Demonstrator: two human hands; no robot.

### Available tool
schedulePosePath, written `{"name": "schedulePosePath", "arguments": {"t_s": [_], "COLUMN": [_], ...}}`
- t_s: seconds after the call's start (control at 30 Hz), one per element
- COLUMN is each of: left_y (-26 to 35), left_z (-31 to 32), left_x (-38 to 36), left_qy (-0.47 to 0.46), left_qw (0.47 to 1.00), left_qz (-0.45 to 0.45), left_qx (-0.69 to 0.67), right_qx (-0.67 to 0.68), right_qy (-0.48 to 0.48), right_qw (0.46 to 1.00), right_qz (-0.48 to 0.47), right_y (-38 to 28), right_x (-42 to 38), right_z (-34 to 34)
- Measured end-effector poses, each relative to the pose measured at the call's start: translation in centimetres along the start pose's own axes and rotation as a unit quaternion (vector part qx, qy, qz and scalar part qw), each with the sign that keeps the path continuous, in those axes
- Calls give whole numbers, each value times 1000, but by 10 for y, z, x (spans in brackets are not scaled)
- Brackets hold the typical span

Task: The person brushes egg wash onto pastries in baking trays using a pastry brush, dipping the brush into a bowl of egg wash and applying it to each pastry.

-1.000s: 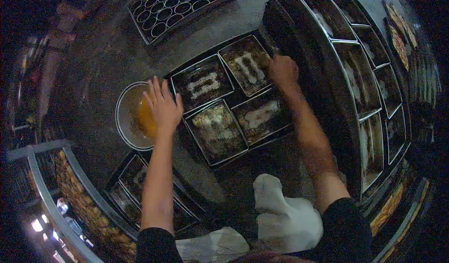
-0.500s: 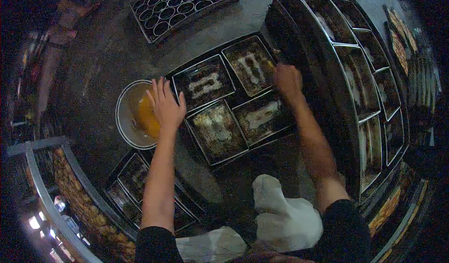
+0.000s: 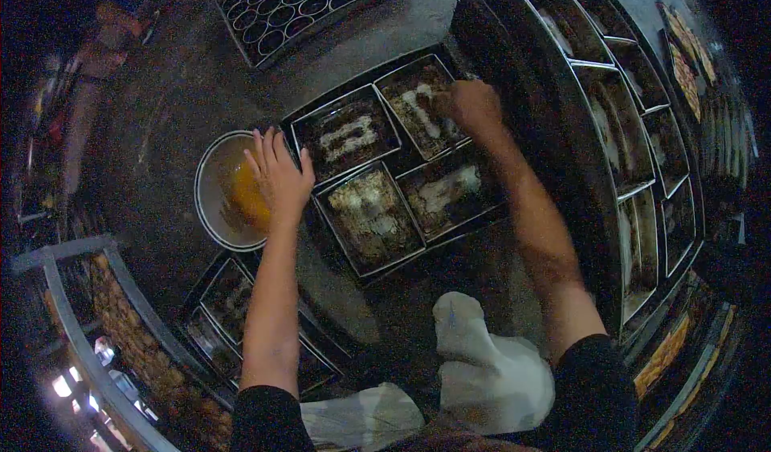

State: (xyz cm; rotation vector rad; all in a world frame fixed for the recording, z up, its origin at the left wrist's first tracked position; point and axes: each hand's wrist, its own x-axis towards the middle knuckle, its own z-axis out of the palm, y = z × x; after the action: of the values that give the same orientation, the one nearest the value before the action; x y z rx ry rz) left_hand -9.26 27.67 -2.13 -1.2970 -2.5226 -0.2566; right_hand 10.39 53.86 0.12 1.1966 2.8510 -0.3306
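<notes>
A dark baking pan set [image 3: 411, 161] with several square tins lies on the floor in front of me, whitish streaks on the tin bottoms. My right hand [image 3: 475, 108] is closed at the right edge of the far right tin [image 3: 409, 90]; what its fingers hold, if anything, is too dark to make out. With fingers spread, my left hand [image 3: 281, 175] rests between the pan set and a pale bowl [image 3: 206, 203], over the bowl's right rim. Inside the bowl is a yellow-orange liquid [image 3: 247, 199], partly hidden by that hand.
Stacked tin sets [image 3: 614, 130] rise close on the right. A tray of round cups [image 3: 301, 10] lies at the far side. Another tin set [image 3: 217, 311] sits by my left forearm. A metal rack [image 3: 72, 315] with brown baked goods stands at the lower left.
My right hand has moved up and left, further over the edge of the far right tin. My left hand keeps its place by the bowl. The view has shifted slightly.
</notes>
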Motion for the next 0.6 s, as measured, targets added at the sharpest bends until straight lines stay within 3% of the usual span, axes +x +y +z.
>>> {"name": "schedulePosePath", "arguments": {"t_s": [0.1, 0.2, 0.3, 0.4, 0.5, 0.6], "left_y": [-2, -2, -1, -2, -3, -6], "left_z": [2, 4, 3, 4, 3, 7], "left_x": [0, 0, 0, 0, 0, -1], "left_qy": [2, -1, -5, -6, 0, 14], "left_qw": [1000, 1000, 1000, 1000, 1000, 1000], "left_qz": [-3, -11, -15, -11, -1, 6], "left_qx": [-1, 1, 5, 5, 0, -16], "right_qx": [34, 141, 49, 16, -9, -14], "right_qy": [10, -51, -35, -8, 33, 3], "right_qw": [997, 988, 998, 998, 997, 999], "right_qz": [-75, -27, -10, 66, 62, -29], "right_y": [-15, -10, 10, 8, 20, 17], "right_x": [-2, -5, -20, -33, -32, -32], "right_z": [14, 18, 12, -15, -6, 9]}}
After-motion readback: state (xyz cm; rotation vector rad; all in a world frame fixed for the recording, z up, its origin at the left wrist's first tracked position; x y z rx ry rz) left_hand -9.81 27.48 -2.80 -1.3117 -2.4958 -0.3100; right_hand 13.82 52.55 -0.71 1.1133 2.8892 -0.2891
